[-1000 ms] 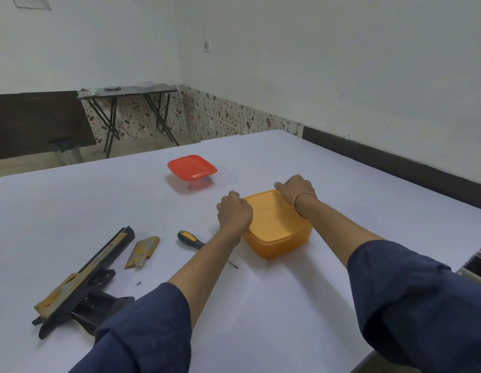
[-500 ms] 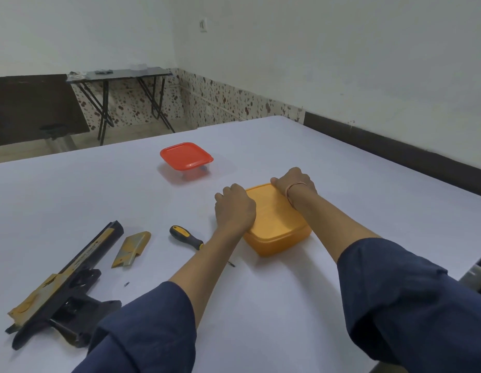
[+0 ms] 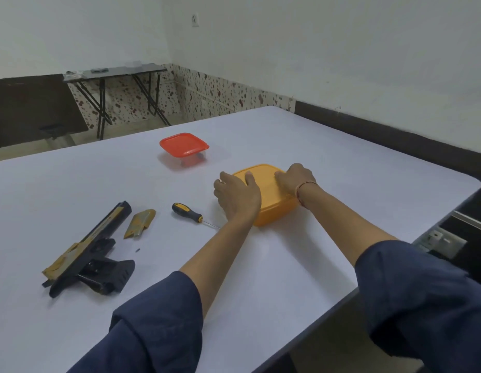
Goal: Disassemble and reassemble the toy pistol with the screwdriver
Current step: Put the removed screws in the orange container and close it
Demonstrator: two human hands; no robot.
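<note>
The toy pistol (image 3: pixel 80 254), black with a worn tan slide, lies on its side at the left of the white table (image 3: pixel 260 265). A loose tan pistol part (image 3: pixel 141 223) lies just right of its barrel, and a tiny dark screw (image 3: pixel 137 249) lies below that part. The screwdriver (image 3: pixel 186 212), with a black and yellow handle, lies between the part and my left arm. My left hand (image 3: pixel 236 195) rests with straight fingers on the left side of the lidded orange container (image 3: pixel 271 208). My right hand (image 3: pixel 294 179) lies on the lid's right side with fingers bent over it.
A small clear container with a red lid (image 3: pixel 184 145) stands further back on the table. The table's rounded right corner (image 3: pixel 473 184) and right edge are close to my right arm. A black folding table (image 3: pixel 112 71) stands by the far wall.
My left hand has opened from a fist to flat fingers on the orange lid. My right hand has shifted onto the lid's top. The view has tilted down a little.
</note>
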